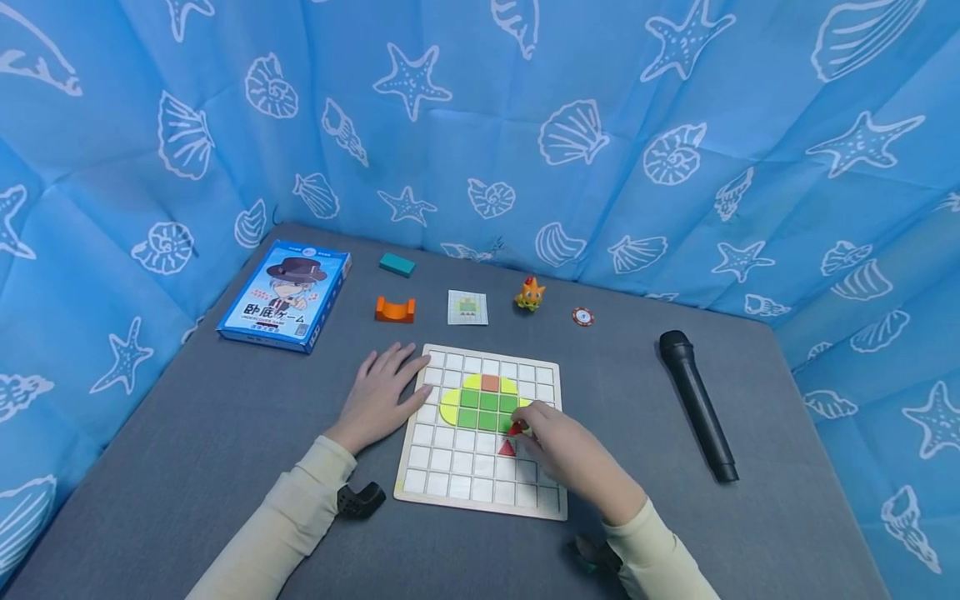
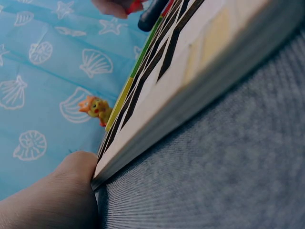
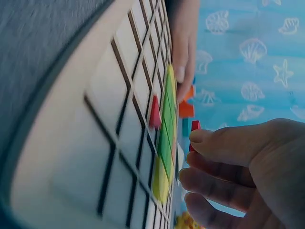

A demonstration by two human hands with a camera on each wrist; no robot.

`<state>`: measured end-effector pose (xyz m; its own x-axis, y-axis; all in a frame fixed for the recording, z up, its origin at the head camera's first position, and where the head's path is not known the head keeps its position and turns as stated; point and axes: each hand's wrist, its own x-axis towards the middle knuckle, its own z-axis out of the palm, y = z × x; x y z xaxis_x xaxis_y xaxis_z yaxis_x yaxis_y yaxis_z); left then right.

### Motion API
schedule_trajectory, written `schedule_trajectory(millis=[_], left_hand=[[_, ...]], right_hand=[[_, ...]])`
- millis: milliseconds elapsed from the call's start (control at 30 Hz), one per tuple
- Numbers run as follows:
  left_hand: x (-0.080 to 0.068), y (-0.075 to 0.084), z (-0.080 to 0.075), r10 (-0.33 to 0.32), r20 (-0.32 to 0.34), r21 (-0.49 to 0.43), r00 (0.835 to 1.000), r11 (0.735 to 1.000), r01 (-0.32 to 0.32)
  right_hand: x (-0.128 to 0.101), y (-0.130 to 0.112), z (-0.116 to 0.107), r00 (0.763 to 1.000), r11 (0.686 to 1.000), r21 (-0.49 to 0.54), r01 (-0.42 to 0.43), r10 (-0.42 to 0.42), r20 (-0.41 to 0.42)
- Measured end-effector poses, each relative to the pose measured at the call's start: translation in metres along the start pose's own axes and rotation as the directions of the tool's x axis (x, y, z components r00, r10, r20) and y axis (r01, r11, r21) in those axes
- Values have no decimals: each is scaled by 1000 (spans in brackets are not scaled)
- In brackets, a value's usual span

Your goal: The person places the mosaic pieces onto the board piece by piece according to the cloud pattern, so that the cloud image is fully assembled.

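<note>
While the left hand [image 1: 377, 398] rests flat, fingers straight, against the board [image 1: 450, 483], the right hand [image 1: 566, 454] pinches a red piece [image 1: 515, 429] above a red triangle [image 1: 507, 449].

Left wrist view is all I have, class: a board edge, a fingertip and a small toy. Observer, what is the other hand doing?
Observer: The right hand pinches a red piece above the board.
Operator: Is anything red already on the board?
Observer: Yes, a red triangle lies on a square just below the green squares.
Operator: And the left hand?
Observer: The left hand lies flat on the table, fingers touching the board's left edge.
</note>
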<state>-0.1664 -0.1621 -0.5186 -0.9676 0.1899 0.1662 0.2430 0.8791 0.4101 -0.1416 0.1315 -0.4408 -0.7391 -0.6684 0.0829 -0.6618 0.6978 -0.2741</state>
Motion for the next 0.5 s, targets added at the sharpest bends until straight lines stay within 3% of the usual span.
schedule_trajectory(millis=[267,500], left_hand=[[0,0,0,-2,10,0,1000,1000,2],[0,0,0,-3,12,6,1000,1000,2]], right_hand=[[10,-13,21,992,991,-54,123,-123,4],[12,-16,26,989,983,-113,145,-146,0]])
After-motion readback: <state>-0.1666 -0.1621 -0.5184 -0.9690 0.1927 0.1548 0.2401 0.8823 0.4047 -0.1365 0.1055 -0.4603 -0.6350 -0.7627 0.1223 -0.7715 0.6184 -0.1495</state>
